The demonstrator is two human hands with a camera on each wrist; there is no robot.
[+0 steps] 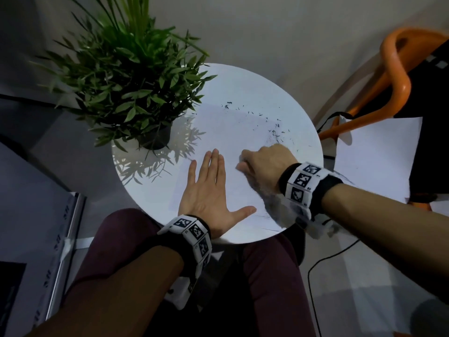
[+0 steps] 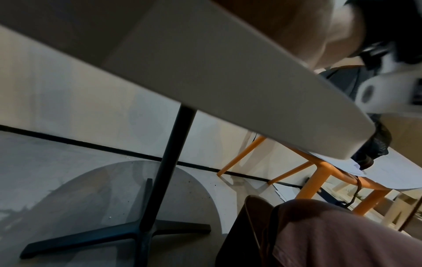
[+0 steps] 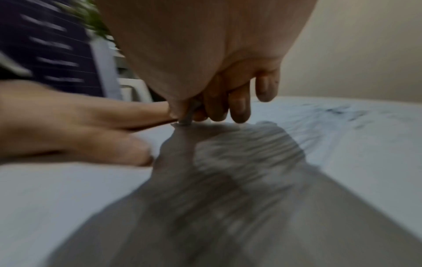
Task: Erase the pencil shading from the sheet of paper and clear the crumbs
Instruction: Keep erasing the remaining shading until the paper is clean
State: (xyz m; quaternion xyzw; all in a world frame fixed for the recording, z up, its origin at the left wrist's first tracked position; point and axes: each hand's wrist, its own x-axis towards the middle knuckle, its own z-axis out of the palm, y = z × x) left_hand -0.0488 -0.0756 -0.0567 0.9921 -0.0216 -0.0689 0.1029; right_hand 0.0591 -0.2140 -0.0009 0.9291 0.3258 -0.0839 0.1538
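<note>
The round white table [image 1: 255, 79] carries a leafy green potted plant [image 1: 126, 76] at its far left, crowding that side of the white sheet of paper [image 1: 218, 132]. An orange chair [image 1: 398, 76] stands to the right. My left hand [image 1: 206, 190] lies flat on the sheet, fingers straight. My right hand [image 1: 264, 161] pinches a small grey eraser [image 3: 188, 115] against the paper; only the right wrist view shows it. Dark eraser crumbs [image 1: 274, 122] lie scattered beyond. The left wrist view shows the table's black cross-shaped base [image 2: 137, 233].
</note>
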